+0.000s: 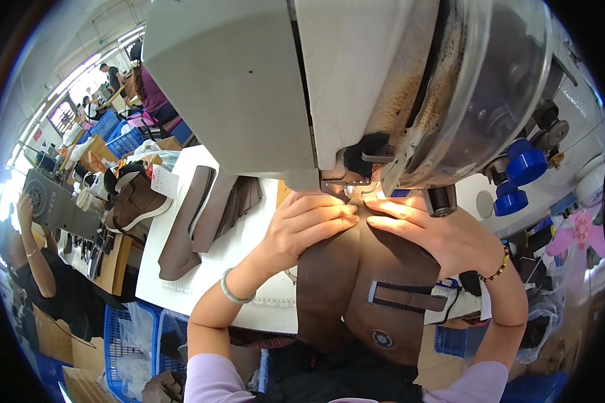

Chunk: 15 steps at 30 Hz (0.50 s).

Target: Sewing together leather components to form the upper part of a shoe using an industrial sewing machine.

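Note:
Both hands hold a brown leather shoe upper (329, 282) at the sewing machine's needle area (349, 190). My left hand (296, 228) grips its left half, fingers together and tips near the middle seam. On the other half, my right hand (444, 232) has its fingers bent over the leather, thumb hidden. A stitched strap (407, 297) and a round dark badge (382, 338) show on the right half, which hangs toward my lap. The grey sewing machine head (235, 87) stands above my hands and hides part of the stitching spot.
Cut brown leather strips (191, 228) lie on the white table (158, 245) at left. Beyond them stands a brown shoe (136, 201). Blue knobs (523, 162) stick out at right. Blue baskets (117, 336) sit below; a co-worker's arm (40, 269) is at far left.

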Motion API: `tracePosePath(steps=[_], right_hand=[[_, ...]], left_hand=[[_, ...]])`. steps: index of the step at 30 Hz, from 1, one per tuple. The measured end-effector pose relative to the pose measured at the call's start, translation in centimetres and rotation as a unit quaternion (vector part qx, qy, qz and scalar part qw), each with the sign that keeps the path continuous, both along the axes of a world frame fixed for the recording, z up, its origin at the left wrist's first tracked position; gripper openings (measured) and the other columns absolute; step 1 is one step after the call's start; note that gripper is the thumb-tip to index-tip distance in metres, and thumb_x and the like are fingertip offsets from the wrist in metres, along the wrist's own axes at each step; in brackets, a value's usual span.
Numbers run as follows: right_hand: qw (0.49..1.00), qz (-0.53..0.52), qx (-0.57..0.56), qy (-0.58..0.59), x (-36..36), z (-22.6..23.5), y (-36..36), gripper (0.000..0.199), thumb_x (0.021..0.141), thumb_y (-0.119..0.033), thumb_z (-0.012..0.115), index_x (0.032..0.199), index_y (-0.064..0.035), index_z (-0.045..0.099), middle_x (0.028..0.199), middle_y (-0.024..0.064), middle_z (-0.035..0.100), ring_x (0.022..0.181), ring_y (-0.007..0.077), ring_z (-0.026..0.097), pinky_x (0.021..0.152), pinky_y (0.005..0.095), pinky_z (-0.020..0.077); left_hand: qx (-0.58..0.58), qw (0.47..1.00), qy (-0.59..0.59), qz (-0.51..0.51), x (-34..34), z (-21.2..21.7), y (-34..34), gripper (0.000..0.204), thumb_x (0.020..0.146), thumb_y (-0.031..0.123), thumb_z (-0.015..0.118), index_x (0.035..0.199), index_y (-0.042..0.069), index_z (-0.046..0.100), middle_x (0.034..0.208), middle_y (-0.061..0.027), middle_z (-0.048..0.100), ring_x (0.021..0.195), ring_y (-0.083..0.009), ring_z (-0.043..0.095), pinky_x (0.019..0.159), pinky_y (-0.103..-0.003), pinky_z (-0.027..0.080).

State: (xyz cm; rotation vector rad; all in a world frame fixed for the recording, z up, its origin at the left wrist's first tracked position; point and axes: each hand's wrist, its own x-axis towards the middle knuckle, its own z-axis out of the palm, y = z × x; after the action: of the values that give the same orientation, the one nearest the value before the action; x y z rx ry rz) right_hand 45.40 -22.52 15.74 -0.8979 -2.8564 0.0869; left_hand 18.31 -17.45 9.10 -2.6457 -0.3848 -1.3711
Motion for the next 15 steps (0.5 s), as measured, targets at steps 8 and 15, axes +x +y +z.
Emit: tracePosePath(steps=[8, 15], right_hand=[[0.999, 0.023, 0.031, 0.016, 0.26, -0.03, 0.31, 0.098, 0.051, -0.015, 0.079, 0.142, -0.0099, 0.045, 0.091, 0.0056, 0.054, 0.089, 0.0237, 0.051, 0.081, 0.0338, 0.0451], [0.999, 0.004, -0.029, 0.015, 0.41, 0.42, 0.19, 0.101, 0.047, -0.01, 0.078, 0.143, -0.0104, 0.045, 0.093, 0.0058, 0.055, 0.091, 0.0243, 0.052, 0.083, 0.034, 0.046]], left_hand=[[0.012, 1.0, -0.011, 0.016, 0.38, 0.07, -0.02, 0.025, 0.072, 0.016, 0.072, 0.095, 0.007, 0.074, 0.099, -0.004, 0.073, 0.093, -0.0207, 0.067, 0.079, -0.034, 0.051], [0.012, 1.0, 0.001, 0.022, 0.44, 0.33, -0.16, 0.026, 0.071, 0.016, 0.072, 0.095, 0.007, 0.074, 0.099, -0.005, 0.073, 0.093, -0.021, 0.067, 0.079, -0.034, 0.051]])
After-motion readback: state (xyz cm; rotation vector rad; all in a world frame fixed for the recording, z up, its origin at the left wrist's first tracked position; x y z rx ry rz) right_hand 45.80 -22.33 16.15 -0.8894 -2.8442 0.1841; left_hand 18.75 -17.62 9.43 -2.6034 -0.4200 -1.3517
